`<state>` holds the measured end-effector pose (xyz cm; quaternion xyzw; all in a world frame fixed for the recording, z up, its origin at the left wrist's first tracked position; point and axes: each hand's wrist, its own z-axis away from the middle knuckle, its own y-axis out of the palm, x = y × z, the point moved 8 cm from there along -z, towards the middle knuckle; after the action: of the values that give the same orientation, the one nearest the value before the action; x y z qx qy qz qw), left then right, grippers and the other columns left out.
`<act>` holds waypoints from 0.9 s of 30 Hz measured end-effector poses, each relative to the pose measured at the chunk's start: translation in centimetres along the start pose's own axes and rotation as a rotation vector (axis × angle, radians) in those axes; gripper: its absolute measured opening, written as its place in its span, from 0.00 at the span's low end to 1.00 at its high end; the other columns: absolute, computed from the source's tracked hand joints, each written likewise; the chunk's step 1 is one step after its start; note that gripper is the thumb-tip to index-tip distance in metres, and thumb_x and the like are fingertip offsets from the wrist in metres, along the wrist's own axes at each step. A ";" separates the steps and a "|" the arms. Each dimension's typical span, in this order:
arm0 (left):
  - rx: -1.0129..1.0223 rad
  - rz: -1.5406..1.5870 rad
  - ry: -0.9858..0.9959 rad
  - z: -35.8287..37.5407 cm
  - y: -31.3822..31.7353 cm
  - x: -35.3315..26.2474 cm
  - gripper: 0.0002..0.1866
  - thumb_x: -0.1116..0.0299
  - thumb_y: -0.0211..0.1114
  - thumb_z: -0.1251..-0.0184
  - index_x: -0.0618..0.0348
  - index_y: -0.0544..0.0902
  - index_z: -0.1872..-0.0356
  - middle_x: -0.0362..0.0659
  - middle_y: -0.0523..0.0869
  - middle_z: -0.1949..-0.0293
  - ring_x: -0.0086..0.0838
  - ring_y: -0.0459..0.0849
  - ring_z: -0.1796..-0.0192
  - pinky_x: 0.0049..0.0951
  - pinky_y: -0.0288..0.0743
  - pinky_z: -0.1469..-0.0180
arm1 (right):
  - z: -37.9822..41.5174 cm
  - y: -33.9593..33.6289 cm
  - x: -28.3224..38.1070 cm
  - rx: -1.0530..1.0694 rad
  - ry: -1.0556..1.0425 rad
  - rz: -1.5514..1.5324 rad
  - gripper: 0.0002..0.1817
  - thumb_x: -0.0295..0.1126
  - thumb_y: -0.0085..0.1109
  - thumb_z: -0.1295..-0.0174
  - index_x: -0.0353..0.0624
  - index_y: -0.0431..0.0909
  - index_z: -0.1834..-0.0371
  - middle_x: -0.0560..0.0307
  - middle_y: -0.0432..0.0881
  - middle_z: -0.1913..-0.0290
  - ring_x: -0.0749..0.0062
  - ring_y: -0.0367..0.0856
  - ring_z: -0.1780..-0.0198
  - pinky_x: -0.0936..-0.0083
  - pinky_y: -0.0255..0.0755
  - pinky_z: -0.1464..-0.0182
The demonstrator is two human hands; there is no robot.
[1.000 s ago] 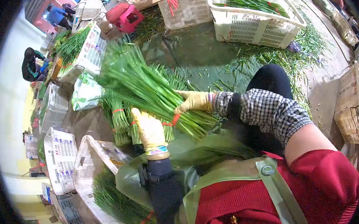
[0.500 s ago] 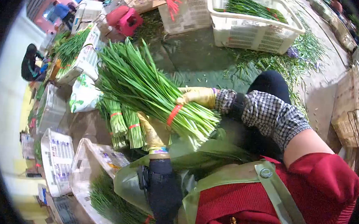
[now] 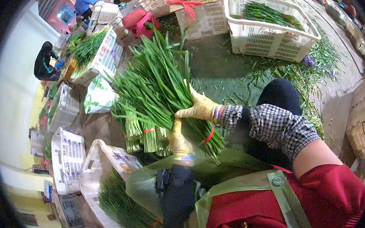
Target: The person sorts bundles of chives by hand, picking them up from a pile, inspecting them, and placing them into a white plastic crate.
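Note:
A large bundle of garlic chives (image 3: 157, 80) lies slantwise in front of me, leaf tips toward the upper left. A red band (image 3: 209, 135) circles it near its lower right end. My right hand (image 3: 200, 107), in a yellow glove, is closed round the bundle from the right, above the band. Lower left of it, my left hand (image 3: 180, 142), also gloved, is closed on the bundle's near side; its fingertips are partly hidden. The two hands nearly meet. Several banded chive bundles (image 3: 150, 139) lie just beyond my left hand.
A white crate (image 3: 272, 42) with greens stands at the back. Another crate (image 3: 91, 184) at lower left holds dark green bundles. Red ties (image 3: 188, 6) lie on a far crate, near a pink stool (image 3: 147, 24). Leaf scraps (image 3: 288, 77) cover the floor. Other people are at far left.
My hands have come closer together on the chives, my left hand moving up and right. The bundle's banded end has shifted down and right. The view has shifted slightly.

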<state>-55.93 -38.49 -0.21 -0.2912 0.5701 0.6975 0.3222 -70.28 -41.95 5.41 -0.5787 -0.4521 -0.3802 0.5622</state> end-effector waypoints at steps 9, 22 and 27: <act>-0.009 -0.047 -0.078 -2.1 -3.4 1.7 0.22 0.55 0.65 0.33 0.58 0.80 0.44 0.44 0.84 0.46 0.35 0.82 0.47 0.42 0.75 0.40 | -1.5 -0.4 -3.5 0.040 0.204 -0.591 0.27 0.27 0.67 0.43 0.39 0.73 0.39 0.54 0.84 0.52 0.68 0.82 0.53 0.68 0.78 0.48; 0.017 0.108 -0.129 -1.9 -2.5 1.2 0.25 0.54 0.61 0.30 0.57 0.76 0.38 0.44 0.82 0.42 0.40 0.80 0.41 0.45 0.71 0.36 | -0.9 -1.2 -2.5 0.112 0.140 -0.531 0.45 0.44 0.71 0.39 0.43 0.55 0.24 0.52 0.72 0.33 0.68 0.69 0.34 0.69 0.64 0.33; -0.049 0.221 -0.287 -2.4 -3.7 -0.5 0.28 0.49 0.66 0.34 0.54 0.76 0.39 0.45 0.82 0.44 0.41 0.81 0.46 0.46 0.73 0.39 | 0.3 0.2 -6.5 0.393 0.401 -0.393 0.53 0.51 0.67 0.38 0.44 0.43 0.20 0.47 0.67 0.29 0.69 0.63 0.30 0.68 0.61 0.32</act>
<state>-52.61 -40.41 -2.47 -0.1321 0.5296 0.7767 0.3143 -72.05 -42.29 -0.80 -0.2749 -0.5001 -0.4931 0.6566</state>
